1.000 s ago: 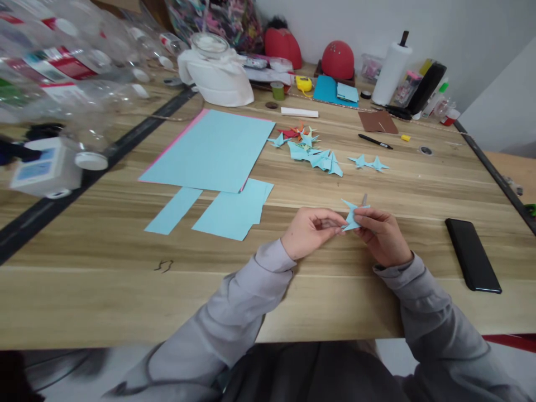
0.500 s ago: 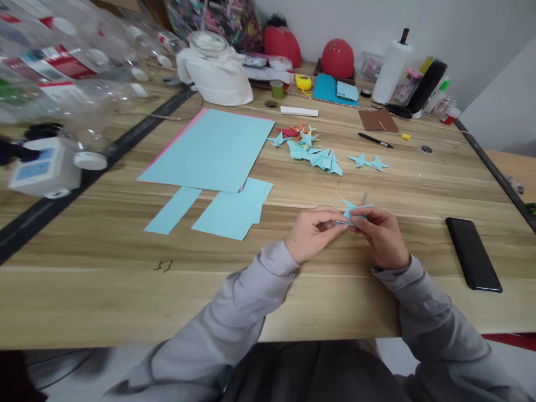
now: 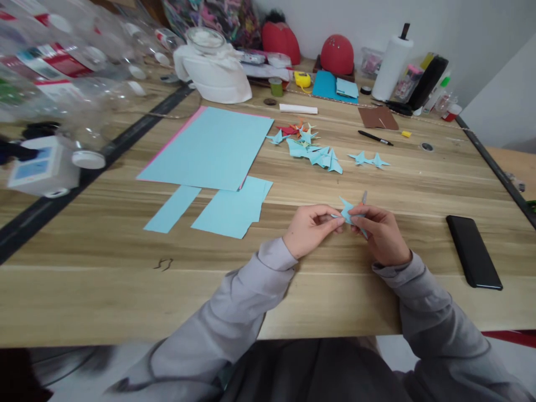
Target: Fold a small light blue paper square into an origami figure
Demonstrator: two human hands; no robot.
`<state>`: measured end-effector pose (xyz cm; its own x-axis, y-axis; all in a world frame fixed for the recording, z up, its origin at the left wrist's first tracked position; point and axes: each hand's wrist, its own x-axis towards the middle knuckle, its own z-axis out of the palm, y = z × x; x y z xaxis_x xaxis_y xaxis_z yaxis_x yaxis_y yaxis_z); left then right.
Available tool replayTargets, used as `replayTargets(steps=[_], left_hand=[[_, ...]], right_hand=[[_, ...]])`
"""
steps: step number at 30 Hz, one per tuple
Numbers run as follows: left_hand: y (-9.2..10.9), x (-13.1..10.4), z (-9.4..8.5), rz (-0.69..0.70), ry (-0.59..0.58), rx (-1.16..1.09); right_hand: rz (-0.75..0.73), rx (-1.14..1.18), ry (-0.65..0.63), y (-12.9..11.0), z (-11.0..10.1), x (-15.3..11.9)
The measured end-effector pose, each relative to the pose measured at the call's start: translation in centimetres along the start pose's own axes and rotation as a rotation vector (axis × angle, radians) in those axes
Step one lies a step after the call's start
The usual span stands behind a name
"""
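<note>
Between my hands is a light blue origami crane (image 3: 347, 211), held just above the wooden table. My left hand (image 3: 313, 228) pinches its left end between thumb and forefinger. My right hand (image 3: 383, 231) pinches the right side, covering part of the paper. Behind the right fingers a grey blade tip (image 3: 364, 197) shows; the rest of that tool is hidden. Farther back lies a pile of folded blue paper pieces (image 3: 320, 156) with red, orange and yellowish ones, and two small blue cranes (image 3: 369, 160) sit to its right.
Blue sheets (image 3: 209, 148) lie at left centre, with cut blue pieces (image 3: 232, 209) in front. A black phone (image 3: 473, 251) is at right, a black pen (image 3: 376, 138) and brown paper (image 3: 378, 118) farther back. Plastic bottles (image 3: 62, 61) crowd the left; a paper roll (image 3: 392, 70) stands behind.
My left fingers have shifted slightly on the crane's left end. The crane has turned a little, and a blue point now shows below my right fingers.
</note>
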<state>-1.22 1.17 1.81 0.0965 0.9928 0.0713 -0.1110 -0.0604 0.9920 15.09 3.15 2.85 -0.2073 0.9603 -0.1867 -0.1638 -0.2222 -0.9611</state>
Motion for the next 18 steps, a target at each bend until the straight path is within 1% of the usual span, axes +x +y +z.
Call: replayTargets(steps=[3,8,12,18], left_hand=[[-0.02,0.10,0.03,-0.067,0.014,-0.065],[-0.02,0.10,0.17,-0.119,0.027,-0.107],[0.09,0.06,0.39,-0.125,0.027,-0.137],[0.14,0.05,0.61,-0.103,0.078,-0.112]], right_hand=[[0.041,0.059,-0.022,-0.08,0.04,0.02],[0.057,0.071,-0.047,0.15,0.03,0.10],[0.054,0.049,-0.065,0.34,-0.08,0.12],[0.055,0.054,-0.097,0.25,-0.01,0.03]])
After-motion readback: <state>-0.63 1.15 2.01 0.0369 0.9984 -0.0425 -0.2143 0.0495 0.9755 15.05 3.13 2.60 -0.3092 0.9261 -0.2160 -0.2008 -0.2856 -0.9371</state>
